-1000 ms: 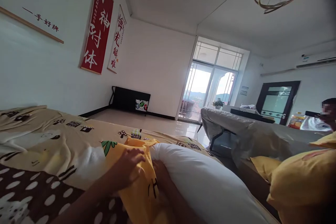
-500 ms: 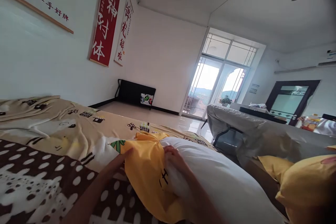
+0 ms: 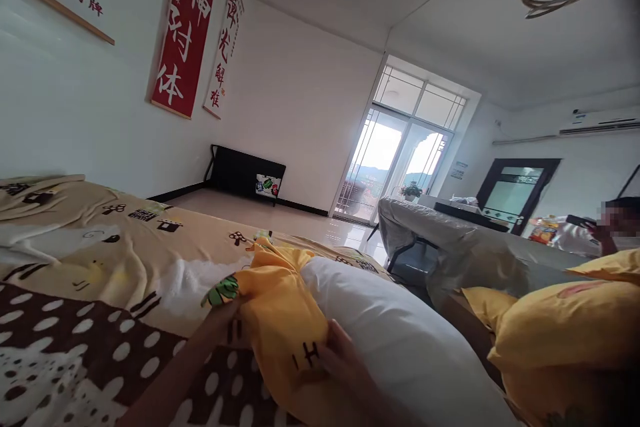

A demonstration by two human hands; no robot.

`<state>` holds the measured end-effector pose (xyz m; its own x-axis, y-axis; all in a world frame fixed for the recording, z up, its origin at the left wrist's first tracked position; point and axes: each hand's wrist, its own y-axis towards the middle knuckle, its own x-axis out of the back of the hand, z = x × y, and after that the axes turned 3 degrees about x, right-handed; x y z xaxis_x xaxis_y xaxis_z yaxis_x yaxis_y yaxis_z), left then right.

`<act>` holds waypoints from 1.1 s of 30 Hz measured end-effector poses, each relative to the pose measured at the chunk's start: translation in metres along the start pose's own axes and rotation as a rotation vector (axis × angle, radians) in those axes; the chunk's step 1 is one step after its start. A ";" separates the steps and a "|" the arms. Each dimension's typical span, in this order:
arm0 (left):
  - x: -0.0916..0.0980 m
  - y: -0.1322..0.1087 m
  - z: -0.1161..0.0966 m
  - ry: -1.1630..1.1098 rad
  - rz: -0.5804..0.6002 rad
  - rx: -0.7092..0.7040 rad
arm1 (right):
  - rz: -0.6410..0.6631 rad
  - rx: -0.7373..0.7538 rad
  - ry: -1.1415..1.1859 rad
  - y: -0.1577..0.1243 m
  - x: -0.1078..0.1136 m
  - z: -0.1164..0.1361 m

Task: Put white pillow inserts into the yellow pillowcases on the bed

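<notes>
A yellow pillowcase (image 3: 285, 307) with black lettering and a green leaf print covers the far-left end of a white pillow (image 3: 400, 327). The pillow lies on a patterned blanket (image 3: 150, 280), and most of it is bare. My left hand (image 3: 231, 310) is closed on the pillowcase's left side, close to the green print; the fabric partly hides its fingers. On the other side, my right hand (image 3: 343, 353) has its bent fingers closed on the case's edge, beside the black letters and against the white pillow.
Yellow cushions (image 3: 550, 320) sit at the right. Behind them stands a table (image 3: 450, 233) under a plastic cover, and a person (image 3: 617, 220) holds a dark phone-like object at the far right. A black folded frame (image 3: 240, 173) leans by the far wall.
My right hand has slid nearer along the pillowcase's edge. The left side of the case is more bunched at my left hand. The view has turned right, bringing a person into sight.
</notes>
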<state>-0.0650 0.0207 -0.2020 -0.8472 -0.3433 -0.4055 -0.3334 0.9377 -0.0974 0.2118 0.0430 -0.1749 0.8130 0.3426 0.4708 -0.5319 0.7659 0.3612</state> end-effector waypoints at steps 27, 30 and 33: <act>-0.047 -0.034 -0.040 0.695 -0.181 -0.198 | 0.048 0.282 -0.048 0.066 -0.044 0.058; -0.052 -0.042 -0.027 0.752 -0.142 -0.289 | 0.104 0.220 0.027 0.068 -0.033 0.062; -0.046 -0.042 -0.007 0.819 -0.150 -0.393 | 0.270 0.252 0.036 0.070 -0.025 0.063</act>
<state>-0.0148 -0.0034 -0.1734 -0.7621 -0.5302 0.3715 -0.4526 0.8467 0.2799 0.1398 0.0539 -0.1109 0.6406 0.5363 0.5495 -0.7665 0.4887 0.4167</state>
